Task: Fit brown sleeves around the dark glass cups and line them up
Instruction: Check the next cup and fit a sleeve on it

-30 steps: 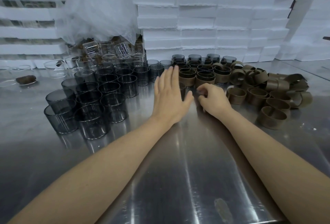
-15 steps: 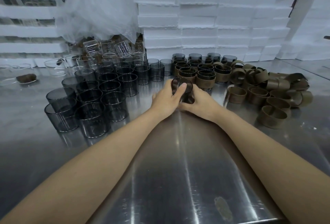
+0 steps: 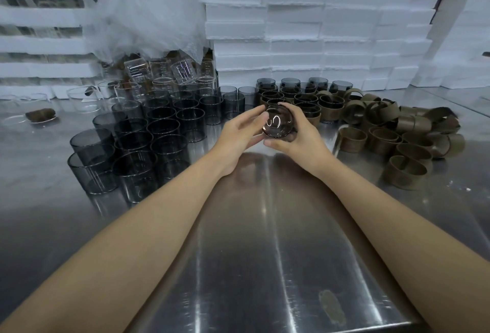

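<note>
- My left hand (image 3: 238, 133) and right hand (image 3: 299, 139) meet over the middle of the steel table (image 3: 265, 253), and together they hold one dark cup (image 3: 277, 124) lifted off the surface.
- The cup is tipped on its side, with one round end facing me and catching bright glints of light.
- My right hand wraps the cup's right side with curled fingers, thumb under its lower edge.
- My left hand grips the left side: fingertips (image 3: 261, 120) only slightly bent on the rim, thumb below.
- I can't tell whether a sleeve is on this cup; my fingers cover its wall.
- The sleeved cups (image 3: 305, 98) stand in rows just behind my hands, close together and upright.
- The bare dark cups (image 3: 138, 147) crowd the table to my left, upright and touching one another.
- The loose brown sleeves (image 3: 397, 133) lie in a heap to my right, some upright, some tipped and overlapping.
- Clear glasses (image 3: 159, 70) are piled at the back left under a crumpled plastic sheet (image 3: 148, 9).
- White foam blocks (image 3: 318, 27) are stacked along the back of the table.
- A clear dish (image 3: 16, 120) with something brown in it sits at the far left.
</note>
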Demonstrator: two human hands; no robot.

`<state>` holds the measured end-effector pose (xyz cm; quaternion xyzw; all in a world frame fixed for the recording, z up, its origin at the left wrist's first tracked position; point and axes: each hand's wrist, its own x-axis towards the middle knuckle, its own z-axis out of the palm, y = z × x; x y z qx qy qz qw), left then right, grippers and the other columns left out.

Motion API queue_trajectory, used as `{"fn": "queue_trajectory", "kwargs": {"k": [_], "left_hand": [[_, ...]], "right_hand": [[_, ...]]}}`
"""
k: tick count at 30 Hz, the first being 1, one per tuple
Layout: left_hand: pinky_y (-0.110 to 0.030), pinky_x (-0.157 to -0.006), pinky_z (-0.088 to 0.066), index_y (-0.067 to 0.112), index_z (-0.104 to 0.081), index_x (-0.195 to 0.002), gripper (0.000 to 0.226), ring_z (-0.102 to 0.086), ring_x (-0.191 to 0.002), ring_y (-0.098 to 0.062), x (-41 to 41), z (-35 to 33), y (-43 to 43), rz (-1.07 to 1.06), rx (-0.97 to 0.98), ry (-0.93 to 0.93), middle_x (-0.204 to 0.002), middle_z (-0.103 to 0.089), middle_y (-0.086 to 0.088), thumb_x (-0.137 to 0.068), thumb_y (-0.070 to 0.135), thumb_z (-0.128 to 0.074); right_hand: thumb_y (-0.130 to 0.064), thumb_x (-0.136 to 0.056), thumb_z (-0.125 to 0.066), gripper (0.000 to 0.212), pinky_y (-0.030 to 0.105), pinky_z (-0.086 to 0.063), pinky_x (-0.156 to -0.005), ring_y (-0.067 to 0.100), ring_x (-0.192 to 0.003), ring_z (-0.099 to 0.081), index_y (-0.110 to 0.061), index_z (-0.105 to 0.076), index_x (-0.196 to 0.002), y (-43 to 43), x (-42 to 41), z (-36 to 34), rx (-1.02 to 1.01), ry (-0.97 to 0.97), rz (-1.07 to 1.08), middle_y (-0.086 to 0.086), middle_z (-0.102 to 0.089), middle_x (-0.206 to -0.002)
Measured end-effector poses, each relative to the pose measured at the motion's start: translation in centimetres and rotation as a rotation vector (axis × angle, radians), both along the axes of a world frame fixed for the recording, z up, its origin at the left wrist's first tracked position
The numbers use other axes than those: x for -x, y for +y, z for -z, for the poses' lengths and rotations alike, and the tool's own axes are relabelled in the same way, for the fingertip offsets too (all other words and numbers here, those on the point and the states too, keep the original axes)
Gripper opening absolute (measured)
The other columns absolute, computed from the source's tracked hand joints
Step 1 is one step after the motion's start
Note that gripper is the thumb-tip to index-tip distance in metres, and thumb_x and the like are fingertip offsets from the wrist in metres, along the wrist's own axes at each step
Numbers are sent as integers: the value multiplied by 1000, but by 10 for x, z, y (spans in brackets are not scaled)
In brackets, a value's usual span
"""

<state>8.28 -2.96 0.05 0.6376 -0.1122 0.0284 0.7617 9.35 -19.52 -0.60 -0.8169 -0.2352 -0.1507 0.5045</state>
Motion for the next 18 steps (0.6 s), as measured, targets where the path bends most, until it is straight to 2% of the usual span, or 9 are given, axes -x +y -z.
{"fn": "queue_trajectory", "kwargs": {"k": [6, 9, 12, 18], "left_hand": [[-31, -93, -54, 17, -60, -130, 38, -63, -117, -22, 1, -1, -2, -32, -27, 7, -128, -64, -9, -95, 30, -61], [-36, -95, -54, 14, -61, -127, 34, -63, -116, -26, 0, -1, -2, -50, -30, 12, -125, -65, -11, -96, 29, -60], [-35, -91, -55, 12, -61, -125, 32, -64, -113, -27, -1, 0, -3, -56, -30, 11, -124, -66, -12, -97, 28, -59], [-27, -78, -54, 19, -64, -110, 18, -69, -95, -17, -3, 0, -2, -50, -8, 27, -114, -69, -9, -96, 29, -61]], "right_hand": [[-26, -76, -82, 73, 42, -44, -106, 6, -121, -55, -37, -40, -135, 1, 2, 0, -2, -15, -15, -17, -57, -126], [-25, -76, -82, 70, 44, -45, -106, 10, -121, -56, -42, -41, -131, 1, 2, 0, -3, -21, -30, -12, -58, -127], [-22, -76, -82, 69, 44, -46, -105, 9, -120, -57, -43, -43, -129, 1, 1, 0, -2, -30, -36, -14, -59, -124], [-12, -76, -81, 73, 45, -45, -106, 13, -123, -55, -25, -44, -139, 1, -2, 3, -19, -8, -74, -3, -59, -130]]}}
